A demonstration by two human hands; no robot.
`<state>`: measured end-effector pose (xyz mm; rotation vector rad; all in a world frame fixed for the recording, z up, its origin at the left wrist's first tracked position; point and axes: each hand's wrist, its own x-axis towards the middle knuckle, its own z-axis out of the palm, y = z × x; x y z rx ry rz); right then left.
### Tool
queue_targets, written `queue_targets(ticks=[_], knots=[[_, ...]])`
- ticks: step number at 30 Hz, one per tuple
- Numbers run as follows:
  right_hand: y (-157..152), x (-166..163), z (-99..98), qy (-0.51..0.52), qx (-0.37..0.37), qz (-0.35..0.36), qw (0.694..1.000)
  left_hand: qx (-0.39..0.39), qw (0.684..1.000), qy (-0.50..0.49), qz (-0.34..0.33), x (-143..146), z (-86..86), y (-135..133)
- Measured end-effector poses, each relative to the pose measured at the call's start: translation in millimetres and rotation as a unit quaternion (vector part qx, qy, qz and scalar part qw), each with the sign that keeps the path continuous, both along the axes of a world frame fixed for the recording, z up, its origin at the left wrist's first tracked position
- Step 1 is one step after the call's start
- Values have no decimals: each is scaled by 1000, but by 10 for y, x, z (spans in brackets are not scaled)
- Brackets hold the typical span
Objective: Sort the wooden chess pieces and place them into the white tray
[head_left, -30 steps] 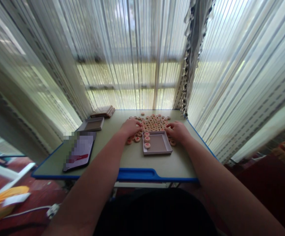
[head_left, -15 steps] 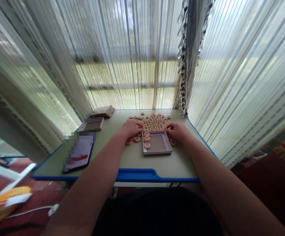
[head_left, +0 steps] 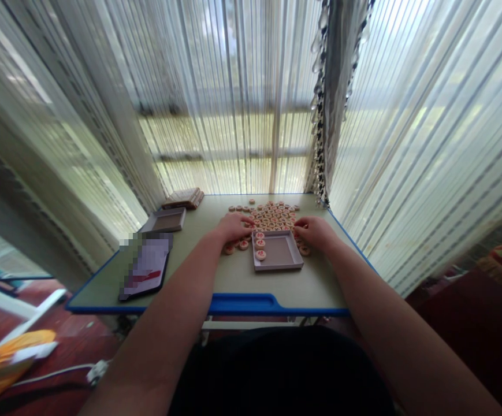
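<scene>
Round wooden Chinese chess pieces (head_left: 274, 216) lie bunched together on the table behind a shallow cardboard box (head_left: 279, 267). Inside this box, 3 pieces with red characters (head_left: 260, 244) stand in a column along the left wall. My left hand (head_left: 234, 226) rests at the left side of the bunch, fingers reaching to its edge, apart from the thumb. At the opposite side, my right hand (head_left: 313, 232) has bent fingers at the pieces by the box's back right corner, with a gap between finger and thumb. No piece shows lifted in either hand.
A second shallow tray (head_left: 168, 220) sits at the table's left, with a stack of books (head_left: 184, 198) behind it. Nearer me lies a tablet (head_left: 149, 266), partly blurred out. Loose pieces (head_left: 243, 245) lie beside the box. Curtains (head_left: 233, 115) hang beyond the table (head_left: 233, 282).
The view has shifted slightly, so the table sits a little to the right. Both hands keep nearly the same place beside the pieces; the pieces in the box stay put.
</scene>
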<state>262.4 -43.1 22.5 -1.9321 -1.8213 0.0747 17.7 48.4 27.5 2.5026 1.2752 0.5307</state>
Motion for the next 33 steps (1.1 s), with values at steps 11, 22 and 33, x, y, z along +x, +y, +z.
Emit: queue_targets(ticks=[11, 22, 33], knots=[[28, 9, -21, -1, 17, -2, 1000, -1, 1000, -15, -5, 0, 4, 2], [75, -8, -54, -40, 37, 72, 996, 32, 998, -37, 37, 1, -4, 21], [68, 13, -66, -11, 33, 36, 999, 86, 950, -48, 297, -172, 66, 134]])
